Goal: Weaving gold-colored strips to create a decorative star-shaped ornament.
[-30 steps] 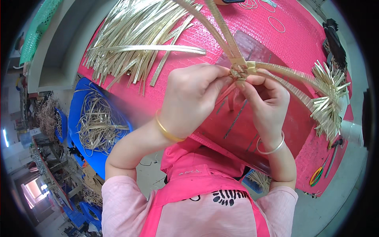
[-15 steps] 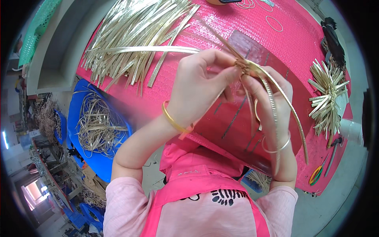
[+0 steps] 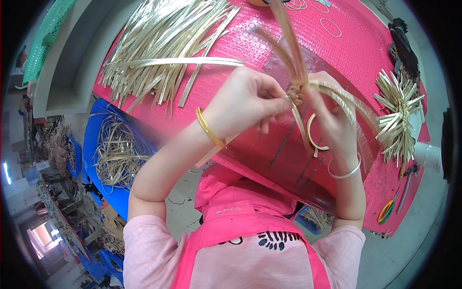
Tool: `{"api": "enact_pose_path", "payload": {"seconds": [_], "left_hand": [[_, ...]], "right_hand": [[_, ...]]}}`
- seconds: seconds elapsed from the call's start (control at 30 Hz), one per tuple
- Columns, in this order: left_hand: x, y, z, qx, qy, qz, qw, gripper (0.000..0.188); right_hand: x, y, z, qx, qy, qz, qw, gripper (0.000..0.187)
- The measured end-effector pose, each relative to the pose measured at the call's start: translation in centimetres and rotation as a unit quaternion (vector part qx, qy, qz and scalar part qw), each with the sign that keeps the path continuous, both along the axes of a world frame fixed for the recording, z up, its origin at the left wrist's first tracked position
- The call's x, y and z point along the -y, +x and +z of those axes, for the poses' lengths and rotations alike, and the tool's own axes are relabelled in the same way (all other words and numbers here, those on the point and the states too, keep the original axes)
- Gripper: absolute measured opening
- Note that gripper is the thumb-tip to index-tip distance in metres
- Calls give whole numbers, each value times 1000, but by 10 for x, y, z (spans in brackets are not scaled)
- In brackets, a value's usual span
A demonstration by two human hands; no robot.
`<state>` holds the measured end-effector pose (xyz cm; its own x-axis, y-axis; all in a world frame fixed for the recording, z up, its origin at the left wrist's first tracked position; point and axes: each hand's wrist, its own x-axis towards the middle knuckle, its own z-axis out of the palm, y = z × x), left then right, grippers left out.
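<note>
From my remote seat, I have the left hand (image 3: 255,98) pinching the near edge of a small knot of shiny, flat gold strips (image 3: 295,94), the right hand (image 3: 332,118) gripping its right side, above a dark-red flat sheet (image 3: 288,168) on the pink-covered counter (image 3: 353,33). My judgement: anchor firmly right, draw gently left, keep ends untwisted.

A bright opening (image 3: 43,236) glares at eight o'clock; the pink tabletop (image 3: 252,26) shines at twelve. Motion blurs the gold strips (image 3: 292,45) at one o'clock, and fisheye distortion bends the black-rimmed edges.
</note>
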<state>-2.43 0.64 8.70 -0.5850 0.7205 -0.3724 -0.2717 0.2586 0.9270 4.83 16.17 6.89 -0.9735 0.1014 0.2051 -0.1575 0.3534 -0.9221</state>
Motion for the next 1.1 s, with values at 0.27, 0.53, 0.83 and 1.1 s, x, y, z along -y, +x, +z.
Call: {"api": "enact_pose_path", "payload": {"seconds": [0.27,0.53,0.83,1.1], "left_hand": [[8,2,-13,-81,54,-25,995,9],[-5,19,-24,-599,-60,70,795,8],[0,13,-14,-197,1,122,973,14],[14,-3,-6,-141,-1,49,989,12]], "right_hand": [[-7,0,-7,245,-352,85,899,23],[-17,-5,-6,267,-264,92,922,20],[11,-7,-24,83,-242,-52,965,24],[13,3,-16,83,-77,-73,991,11]]}}
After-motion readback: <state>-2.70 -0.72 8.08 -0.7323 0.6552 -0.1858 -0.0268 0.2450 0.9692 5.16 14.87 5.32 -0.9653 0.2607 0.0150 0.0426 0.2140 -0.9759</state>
